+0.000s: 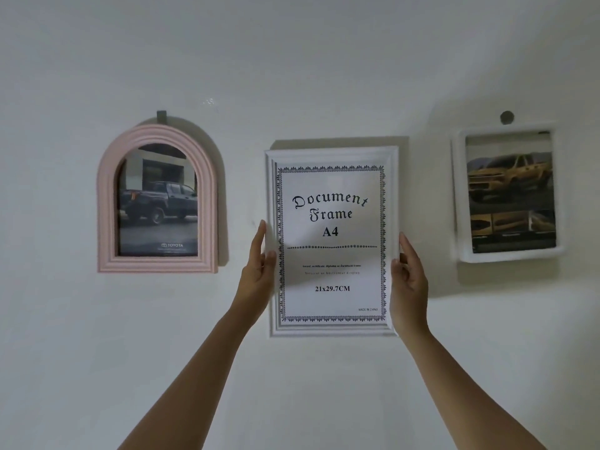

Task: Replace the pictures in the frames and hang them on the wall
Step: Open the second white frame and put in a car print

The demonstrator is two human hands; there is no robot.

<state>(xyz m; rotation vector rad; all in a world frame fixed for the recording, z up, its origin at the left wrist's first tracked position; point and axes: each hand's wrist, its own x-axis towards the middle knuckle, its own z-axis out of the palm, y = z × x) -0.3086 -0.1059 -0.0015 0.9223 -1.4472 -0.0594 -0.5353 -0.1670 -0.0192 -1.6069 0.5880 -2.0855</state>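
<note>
Writing, centre sheet: the printed white insert sheet [331,277] reads "Document Frame A4", then "21x29.7CM", with "MADE IN CHINA" at its lower right corner; two fine lines between are too small to read with certainty.
Writing, left picture: "TOYOTA" with its logo, at the bottom of the dark pickup truck picture [159,203].
Task item: white moulded rectangular document frame [331,154], upright, held flat against or just off the pale wall [292,60]; which of the two cannot be told. It sits between the other two frames.
Left hand [258,271]: grasps the frame's left edge, about mid-height; fingers extended upward along the edge, thumb over the front rim.
Right hand [409,280]: grasps the right edge at like height, thumb on the front, fingers curled round behind.
Arms: both bare forearms raised from the lower edge of view, converging on the frame.
Left neighbour: pink arched ribbed frame [104,203], under a grey hook [161,116].
Right neighbour: white round-cornered frame [456,196] with a yellow car picture [509,180], below a round grey wall hook [506,117].
</note>
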